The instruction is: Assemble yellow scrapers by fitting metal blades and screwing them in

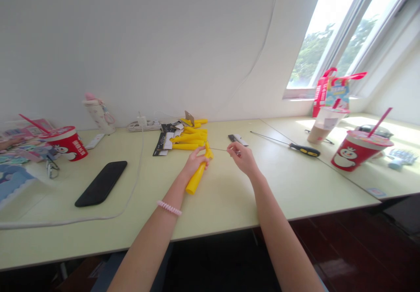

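Two hands occupy the head view. The left hand [195, 161] is clenched around a yellow plastic handle [196, 178], whose lower end points toward 7 o'clock. The right hand [241, 158] pinches a thin wire [218, 149] running toward the handle's upper end at 9 o'clock. At 12 o'clock lies a heap of yellow handles [188, 138] with black card tags [163, 142]; at 3 o'clock, a black-and-yellow screwdriver [305, 150].

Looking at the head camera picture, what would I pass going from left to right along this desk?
A red paper cup with a straw, a black smartphone, the left hand holding a yellow plastic handle, the right hand, a black-and-yellow screwdriver, then another red paper cup.
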Action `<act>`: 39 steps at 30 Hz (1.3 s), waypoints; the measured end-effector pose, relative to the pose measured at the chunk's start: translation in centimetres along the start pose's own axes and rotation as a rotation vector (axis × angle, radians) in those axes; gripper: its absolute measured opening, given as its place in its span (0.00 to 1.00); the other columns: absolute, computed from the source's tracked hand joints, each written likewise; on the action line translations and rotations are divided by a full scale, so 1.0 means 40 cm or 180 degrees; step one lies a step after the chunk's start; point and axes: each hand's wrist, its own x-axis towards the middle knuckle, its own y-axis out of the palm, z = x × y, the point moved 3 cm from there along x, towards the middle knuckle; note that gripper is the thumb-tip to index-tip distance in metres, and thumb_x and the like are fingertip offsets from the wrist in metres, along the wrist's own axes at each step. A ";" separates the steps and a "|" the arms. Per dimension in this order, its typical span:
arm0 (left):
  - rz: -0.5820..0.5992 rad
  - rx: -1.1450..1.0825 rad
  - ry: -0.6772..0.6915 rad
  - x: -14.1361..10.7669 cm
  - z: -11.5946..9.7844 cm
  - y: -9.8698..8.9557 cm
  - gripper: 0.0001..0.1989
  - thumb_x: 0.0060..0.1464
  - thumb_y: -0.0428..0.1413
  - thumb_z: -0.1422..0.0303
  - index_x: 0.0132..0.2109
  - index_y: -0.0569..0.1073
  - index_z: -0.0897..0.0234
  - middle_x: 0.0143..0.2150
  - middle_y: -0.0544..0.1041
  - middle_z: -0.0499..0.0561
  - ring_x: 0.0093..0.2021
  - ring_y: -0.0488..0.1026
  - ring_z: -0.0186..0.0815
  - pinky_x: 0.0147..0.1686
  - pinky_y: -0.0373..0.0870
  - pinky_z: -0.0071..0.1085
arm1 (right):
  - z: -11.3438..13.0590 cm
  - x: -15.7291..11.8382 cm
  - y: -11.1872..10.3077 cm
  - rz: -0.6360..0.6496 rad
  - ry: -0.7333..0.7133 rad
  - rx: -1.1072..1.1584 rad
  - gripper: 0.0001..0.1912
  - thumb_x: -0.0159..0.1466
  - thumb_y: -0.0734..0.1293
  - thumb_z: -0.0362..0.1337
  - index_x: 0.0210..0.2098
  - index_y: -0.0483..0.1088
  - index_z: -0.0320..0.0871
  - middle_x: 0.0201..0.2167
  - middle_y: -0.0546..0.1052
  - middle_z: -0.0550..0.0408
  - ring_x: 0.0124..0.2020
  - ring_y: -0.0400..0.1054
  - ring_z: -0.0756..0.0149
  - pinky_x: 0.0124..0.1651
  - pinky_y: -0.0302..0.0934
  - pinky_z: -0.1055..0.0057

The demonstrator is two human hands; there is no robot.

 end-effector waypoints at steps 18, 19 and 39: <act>-0.0047 0.0056 -0.0092 -0.010 -0.009 0.009 0.29 0.39 0.55 0.78 0.52 0.62 0.68 0.21 0.71 0.45 0.19 0.65 0.27 0.21 0.62 0.24 | 0.015 0.004 -0.007 -0.0328 -0.0629 -0.0088 0.07 0.58 0.63 0.32 0.30 0.73 0.44 0.28 0.75 0.53 0.30 0.68 0.66 0.35 0.62 0.69; -0.0062 0.0062 -0.0096 -0.012 -0.011 0.009 0.28 0.39 0.55 0.78 0.52 0.62 0.68 0.21 0.71 0.45 0.19 0.65 0.27 0.21 0.62 0.24 | 0.017 0.002 -0.007 -0.0322 -0.0648 -0.0110 0.07 0.58 0.63 0.33 0.30 0.74 0.44 0.29 0.75 0.53 0.30 0.67 0.66 0.35 0.62 0.70; -0.0090 0.0080 -0.0001 0.008 0.005 -0.007 0.27 0.38 0.55 0.77 0.50 0.63 0.67 0.21 0.71 0.46 0.18 0.64 0.27 0.20 0.61 0.24 | -0.004 0.001 0.000 -0.0108 -0.0301 -0.0305 0.10 0.62 0.59 0.39 0.34 0.71 0.45 0.32 0.75 0.52 0.34 0.66 0.65 0.34 0.58 0.71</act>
